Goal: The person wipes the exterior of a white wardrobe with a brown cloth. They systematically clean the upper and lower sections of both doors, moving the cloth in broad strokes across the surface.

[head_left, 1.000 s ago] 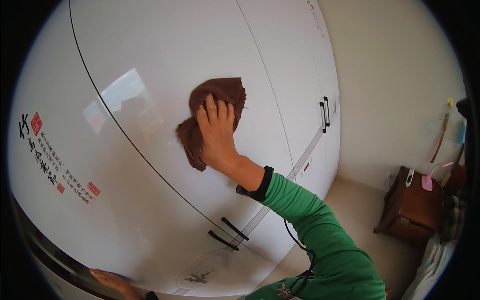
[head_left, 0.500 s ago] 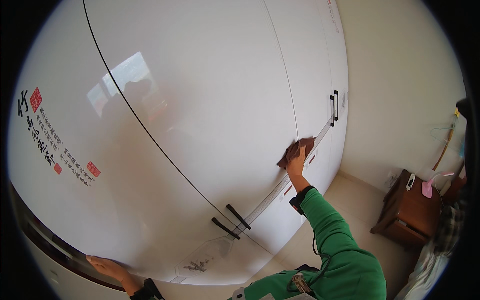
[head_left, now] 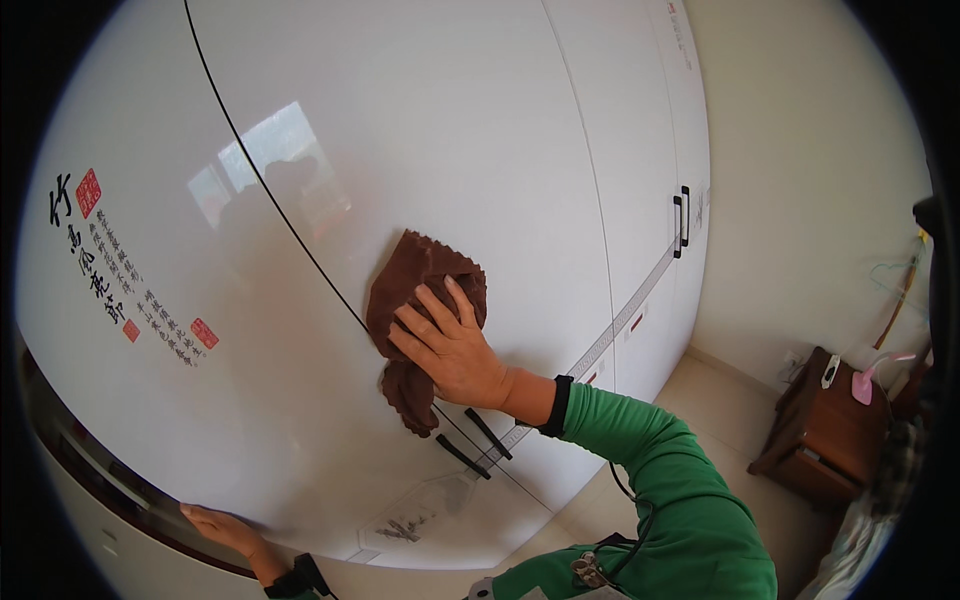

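Note:
My right hand (head_left: 447, 345) holds a brown cloth (head_left: 412, 275) pressed against the glossy white cabinet door (head_left: 480, 170). The fingers lie stretched across the cloth, and a loose fold of it hangs below them. The cloth covers part of the dark seam between two doors, just above a pair of black handles (head_left: 488, 434). At the lower left, my left hand (head_left: 222, 530) rests by the cabinet's edge with its fingers stretched out, holding nothing that I can see.
Another pair of black handles (head_left: 681, 222) sits farther right on the cabinet. At the right, a brown wooden nightstand (head_left: 820, 430) carries a pink lamp (head_left: 863, 386) and a white remote (head_left: 831, 371). Bedding (head_left: 855, 540) shows at the lower right.
My right hand has swept left across the doors with the cloth, which is now spread wider. My left hand stays by the cabinet's edge.

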### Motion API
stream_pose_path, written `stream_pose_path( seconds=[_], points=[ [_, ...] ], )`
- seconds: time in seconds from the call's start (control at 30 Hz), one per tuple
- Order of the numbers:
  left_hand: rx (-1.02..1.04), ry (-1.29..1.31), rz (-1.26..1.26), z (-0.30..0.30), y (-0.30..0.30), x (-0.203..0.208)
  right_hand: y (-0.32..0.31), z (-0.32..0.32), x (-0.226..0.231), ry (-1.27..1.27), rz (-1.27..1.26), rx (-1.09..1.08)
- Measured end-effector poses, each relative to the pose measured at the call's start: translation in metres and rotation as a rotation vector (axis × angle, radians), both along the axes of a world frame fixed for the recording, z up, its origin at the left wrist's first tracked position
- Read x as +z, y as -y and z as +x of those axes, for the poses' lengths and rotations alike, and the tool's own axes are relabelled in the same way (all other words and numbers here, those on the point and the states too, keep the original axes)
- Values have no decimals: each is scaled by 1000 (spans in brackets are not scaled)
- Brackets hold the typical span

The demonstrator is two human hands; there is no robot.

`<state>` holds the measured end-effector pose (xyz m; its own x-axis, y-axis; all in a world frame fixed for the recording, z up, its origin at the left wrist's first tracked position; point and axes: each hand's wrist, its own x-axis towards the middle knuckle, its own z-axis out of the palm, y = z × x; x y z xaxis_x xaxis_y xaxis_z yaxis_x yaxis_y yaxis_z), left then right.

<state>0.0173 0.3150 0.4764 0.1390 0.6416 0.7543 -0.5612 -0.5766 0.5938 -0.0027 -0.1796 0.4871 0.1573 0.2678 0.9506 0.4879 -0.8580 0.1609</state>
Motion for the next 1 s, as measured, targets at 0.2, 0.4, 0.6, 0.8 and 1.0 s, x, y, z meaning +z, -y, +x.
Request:
stream_pose_path(
  seconds=[0.2,0.4,0.6,0.8,1.0],
  points=[
    [-21,-34,38,1,-8,-4,107,24,-68,-40,340,-162],
    [30,-66,43,-2,-4,-5,174,63,-252,-137,1330,-190],
    [55,-47,32,-12,14,4,38,23,-301,-351,835,-489],
    [38,-77,33,-15,20,8,-28,8,-177,-266,752,-238],
    [32,-86,61,-6,0,1,-6,11,15,18,206,-31]
  ],
)
